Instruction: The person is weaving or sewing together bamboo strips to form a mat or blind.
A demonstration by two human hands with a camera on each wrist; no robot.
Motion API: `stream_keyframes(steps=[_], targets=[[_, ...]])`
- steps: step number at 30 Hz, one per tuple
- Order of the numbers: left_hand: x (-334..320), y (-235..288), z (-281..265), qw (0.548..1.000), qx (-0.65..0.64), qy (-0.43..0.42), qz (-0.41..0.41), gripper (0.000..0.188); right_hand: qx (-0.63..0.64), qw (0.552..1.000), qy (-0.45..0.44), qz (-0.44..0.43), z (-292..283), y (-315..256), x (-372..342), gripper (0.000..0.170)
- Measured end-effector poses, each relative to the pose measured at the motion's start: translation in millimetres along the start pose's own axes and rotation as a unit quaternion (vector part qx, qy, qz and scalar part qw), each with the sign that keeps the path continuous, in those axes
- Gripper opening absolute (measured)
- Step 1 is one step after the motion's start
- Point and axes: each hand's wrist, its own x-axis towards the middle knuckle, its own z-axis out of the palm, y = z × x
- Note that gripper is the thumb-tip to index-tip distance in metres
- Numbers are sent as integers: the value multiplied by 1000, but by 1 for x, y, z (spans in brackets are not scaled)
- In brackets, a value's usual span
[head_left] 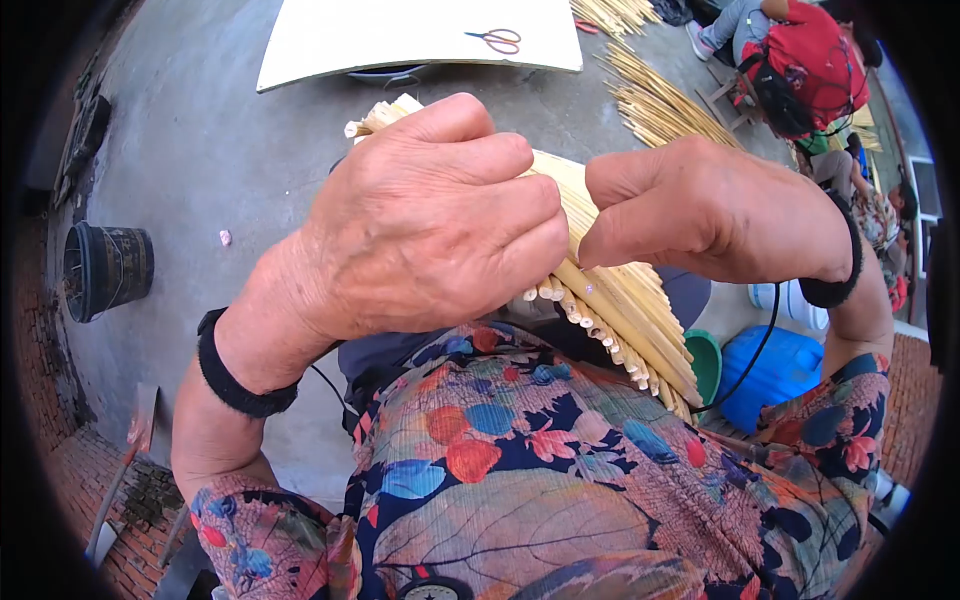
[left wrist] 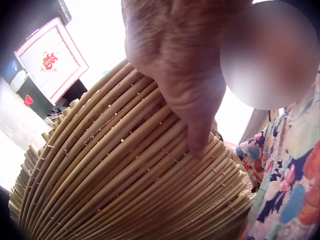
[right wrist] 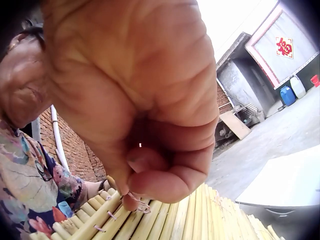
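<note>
A mat of pale straw-coloured stalks (head_left: 645, 320), sewn side by side with thin twine, lies across the person's lap, its cut ends in a stepped row. The left hand (head_left: 440, 215) grips the mat's edge, knuckles up; in the left wrist view its thumb (left wrist: 197, 142) lies on the stalks (left wrist: 120, 145). Close beside it, the right hand (head_left: 725, 215) is bent over the same edge. Its curled fingers and thumb pinch pinkish twine (right wrist: 141, 204) at the outermost stalks in the right wrist view. The fingertips of both hands are hidden in the head view.
Red-handled scissors (head_left: 497, 40) lie on a white board (head_left: 400, 35) ahead. Loose stalks (head_left: 665, 100) are spread on the concrete floor to the right, near a seated person in red (head_left: 815, 70). A black bucket (head_left: 110, 265) stands left; a blue container (head_left: 765, 370) is at the right.
</note>
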Motion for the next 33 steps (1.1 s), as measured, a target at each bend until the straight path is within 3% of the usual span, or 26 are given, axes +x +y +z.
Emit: stream_keyframes(steps=[2,3,8,10,15,25,27,33], targets=[[9,-8,9,999,23,46,-2,19,61,997,34,12,-7,2,-2,4],[13,-14,10,999,18,44,20,18,68,996,14,60,-14,-2,-1,9],[16,-30,16,994,-15,67,79,23,53,995,-17,85,-23,9,0,16],[15,-32,16,996,-8,45,78,25,111,990,6,91,-18,13,2,16],[15,-35,19,994,-6,50,99,24,-13,998,-22,59,-27,2,9,15],[20,-33,14,993,20,49,107,19,25,997,-3,71,-23,3,8,11],[23,-31,9,996,20,-12,82,26,34,997,13,61,-19,9,4,12],[13,-27,10,997,14,8,72,23,-6,999,21,47,-8,10,6,16]])
